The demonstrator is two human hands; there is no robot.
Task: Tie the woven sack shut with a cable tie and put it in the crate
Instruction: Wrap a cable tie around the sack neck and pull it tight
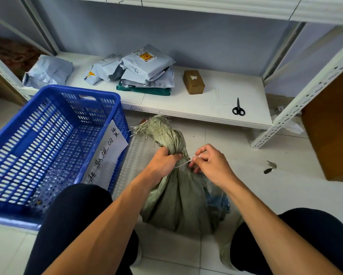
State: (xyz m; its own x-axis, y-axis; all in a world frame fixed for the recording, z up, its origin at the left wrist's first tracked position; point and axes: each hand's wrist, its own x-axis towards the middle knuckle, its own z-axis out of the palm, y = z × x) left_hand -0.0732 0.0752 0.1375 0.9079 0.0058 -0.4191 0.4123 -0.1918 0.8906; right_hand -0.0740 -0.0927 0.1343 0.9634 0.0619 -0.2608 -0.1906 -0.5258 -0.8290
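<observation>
- Pale tiled floor (275, 195) under you: blue slotted plastic crate (38, 135) on your left, grey-green woven sack (178, 195) upright beside it.
- Low white shelf board (216, 100) ahead of you: grey plastic mailer parcels (147, 64), small brown cardboard box (193, 81), black-handled scissors (238, 108).

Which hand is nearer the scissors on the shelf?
Right. The right hand pinches the cable tie below the scissors; the left hand grips the sack farther left.

The bare left arm (111, 217) comes up from 7 o'clock and the bare right arm (265, 215) from 5 o'clock, and the two meet near the middle. The left hand (163, 162) lies knuckles up, fingers curled round the neck of the sack (178, 195). The right hand (213, 165), just at its 3 o'clock, pinches the tie (182, 164) between thumb and forefinger, the other fingers loosely bent. The knees, in dark cloth, spread at 7 and 5 o'clock.
</observation>
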